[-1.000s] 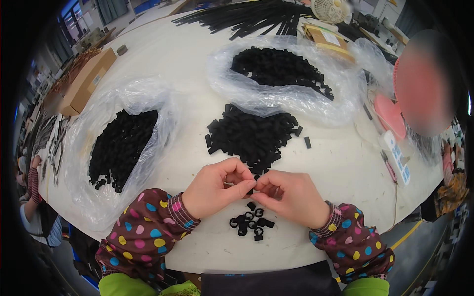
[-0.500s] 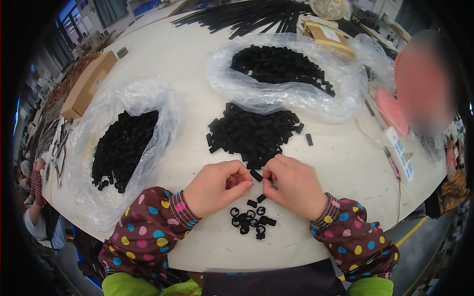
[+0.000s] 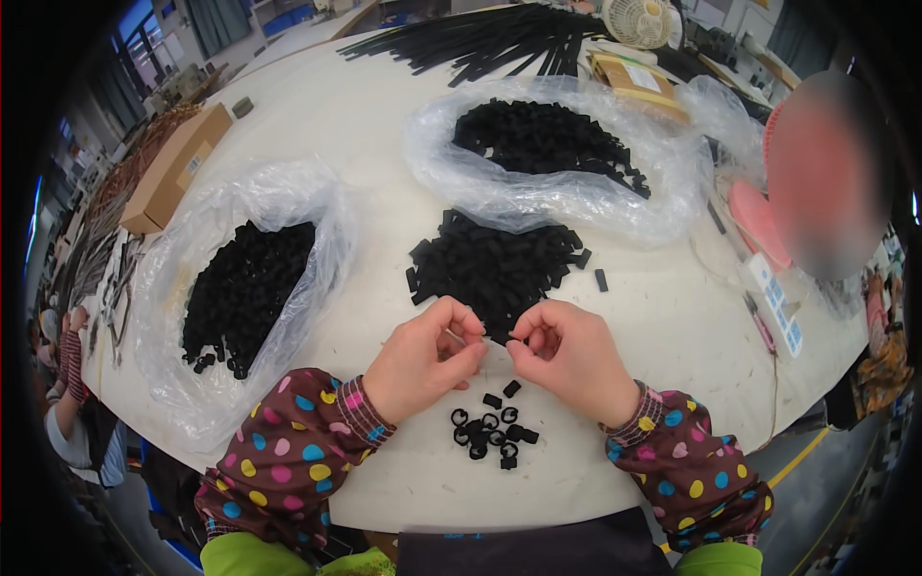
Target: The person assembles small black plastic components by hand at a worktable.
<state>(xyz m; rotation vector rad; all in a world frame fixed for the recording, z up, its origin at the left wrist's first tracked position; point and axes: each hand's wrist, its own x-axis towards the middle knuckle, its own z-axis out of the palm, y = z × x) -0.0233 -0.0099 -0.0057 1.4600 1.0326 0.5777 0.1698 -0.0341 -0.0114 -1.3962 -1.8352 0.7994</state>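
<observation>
My left hand (image 3: 423, 357) and my right hand (image 3: 573, 363) face each other over the white table, fingertips pinched and close together. Something small and dark shows between them, against the black pile behind; its shape is mostly hidden. Just beyond the fingers spreads a heap of short black tube-like pieces (image 3: 490, 264). Nearer me lies a small cluster of black rings (image 3: 491, 420), several with a pale inside showing. Two short black pieces, one of them a separate piece (image 3: 512, 388), rest between the cluster and my hands.
Clear plastic bags of black pieces lie at the left (image 3: 331, 226) and far right of centre (image 3: 437, 178). Long black strips (image 3: 480, 43) fan across the back. A cardboard box (image 3: 178, 173) stands left; a white power strip (image 3: 776, 305) and pink-handled tool (image 3: 759, 324) lie right.
Both hands stay pinched, their fingertips now slightly farther up against the heap. A black piece plainly visible between them before is now mostly hidden. The view has shifted slightly.
</observation>
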